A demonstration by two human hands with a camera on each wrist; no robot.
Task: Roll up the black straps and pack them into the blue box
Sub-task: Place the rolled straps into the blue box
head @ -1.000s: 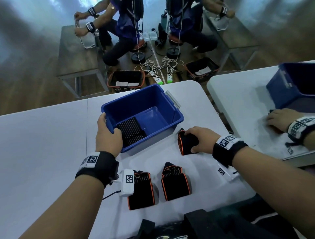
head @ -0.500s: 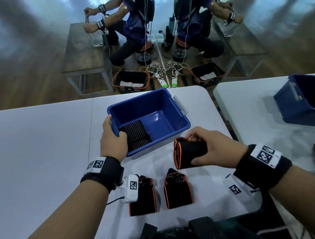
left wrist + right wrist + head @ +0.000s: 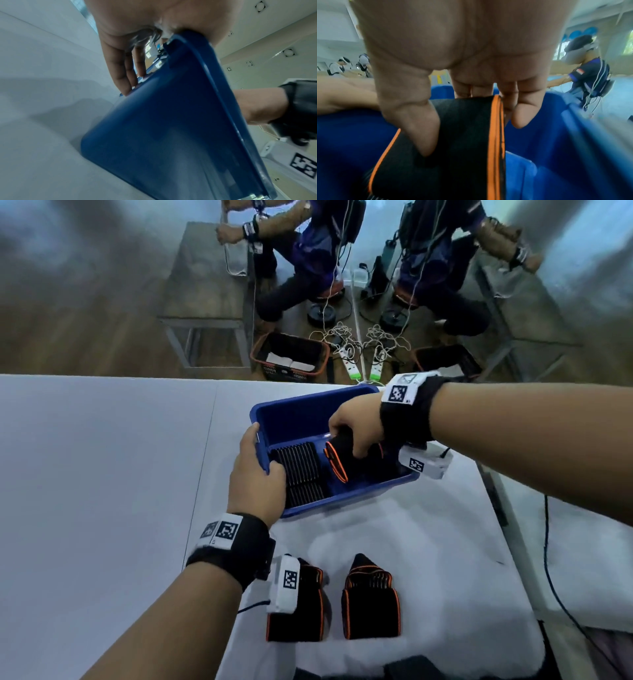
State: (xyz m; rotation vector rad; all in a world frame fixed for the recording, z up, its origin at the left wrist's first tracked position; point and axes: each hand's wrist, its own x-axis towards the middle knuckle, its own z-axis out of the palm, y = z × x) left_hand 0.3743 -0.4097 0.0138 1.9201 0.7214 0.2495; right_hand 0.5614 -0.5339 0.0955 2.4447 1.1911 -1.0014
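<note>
The blue box (image 3: 346, 501) stands on the white table (image 3: 102, 474). My left hand (image 3: 255, 474) grips its left rim, thumb inside, fingers on the outer wall (image 3: 130, 75). My right hand (image 3: 356, 429) is down inside the box and holds a rolled black strap with orange edging (image 3: 337, 460), thumb and fingers pinching it (image 3: 462, 135). A ribbed black strap (image 3: 301, 470) lies flat in the box's left half. Two more folded black straps sit on the table near me, one (image 3: 301, 611) partly behind my left wrist camera, the other (image 3: 370, 601) to its right.
Beyond the table's far edge is a floor with a black-and-orange basket (image 3: 291, 357), power strips and cables, a bench and seated people mirrored. A second white table (image 3: 582, 542) stands to the right, with a blue cable over it. Dark items lie at the near table edge.
My right hand lifted the rolled strap off the table and carried it left into the blue box. My left hand stayed on the box rim.
</note>
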